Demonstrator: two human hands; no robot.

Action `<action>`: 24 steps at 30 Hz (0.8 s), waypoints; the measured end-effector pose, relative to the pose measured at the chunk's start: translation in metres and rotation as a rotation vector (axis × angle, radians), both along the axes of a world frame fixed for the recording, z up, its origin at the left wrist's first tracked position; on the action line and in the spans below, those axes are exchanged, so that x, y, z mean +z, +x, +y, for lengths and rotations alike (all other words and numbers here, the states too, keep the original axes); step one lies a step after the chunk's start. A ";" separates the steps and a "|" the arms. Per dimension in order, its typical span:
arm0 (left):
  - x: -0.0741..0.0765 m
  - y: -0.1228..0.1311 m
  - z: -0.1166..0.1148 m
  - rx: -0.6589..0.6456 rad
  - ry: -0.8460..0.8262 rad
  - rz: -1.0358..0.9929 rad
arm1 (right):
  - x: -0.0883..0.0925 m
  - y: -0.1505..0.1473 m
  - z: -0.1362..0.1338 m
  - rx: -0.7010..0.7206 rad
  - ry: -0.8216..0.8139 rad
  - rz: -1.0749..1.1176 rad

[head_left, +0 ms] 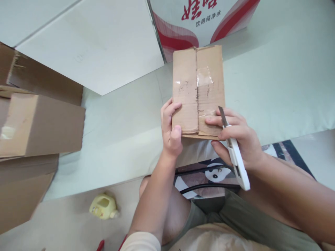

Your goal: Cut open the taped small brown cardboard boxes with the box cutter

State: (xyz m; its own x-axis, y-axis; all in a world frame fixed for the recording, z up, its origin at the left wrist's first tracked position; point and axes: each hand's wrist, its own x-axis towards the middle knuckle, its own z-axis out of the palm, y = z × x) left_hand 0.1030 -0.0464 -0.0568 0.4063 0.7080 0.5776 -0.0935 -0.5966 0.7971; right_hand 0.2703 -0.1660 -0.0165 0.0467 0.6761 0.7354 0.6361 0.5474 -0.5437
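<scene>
— While held up over the near edge of the pale table (274,87), seems light: small cardboard box (188,104), plain brown, supported by 2 hands at its near end only.
— Stiff?
— Fairly, judging by the straight edges. Worn, though: creased flaps, and glossy tape (204,79) along the centre seam, probably slick there.
— Fingers?
— Left hand (170,134) wrapped round the near left corner, thumb on the near edge. Right hand (237,137) closed around a white utility knife (237,157), blade bared and pointing far, with 2 fingertips pressed flat on the near right of the top face.
— Where to grip?
— Best on bare cardboard at the side edges, off the tape; firm without crushing, and clear of the blade.
— Around it?
— Red-and-white carton (201,21) just past the far end; brown boxes (42,125) stacked well to the left.
</scene>
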 end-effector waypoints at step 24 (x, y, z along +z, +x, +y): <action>0.000 0.004 -0.002 0.102 0.077 0.040 | -0.001 -0.001 0.000 -0.016 0.006 0.002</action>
State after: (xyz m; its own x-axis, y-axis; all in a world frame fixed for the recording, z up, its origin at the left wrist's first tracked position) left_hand 0.1073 -0.0488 -0.0568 0.3584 0.7009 0.6167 0.0013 -0.6610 0.7504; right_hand 0.2698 -0.1661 -0.0176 0.0588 0.6708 0.7393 0.6439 0.5405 -0.5415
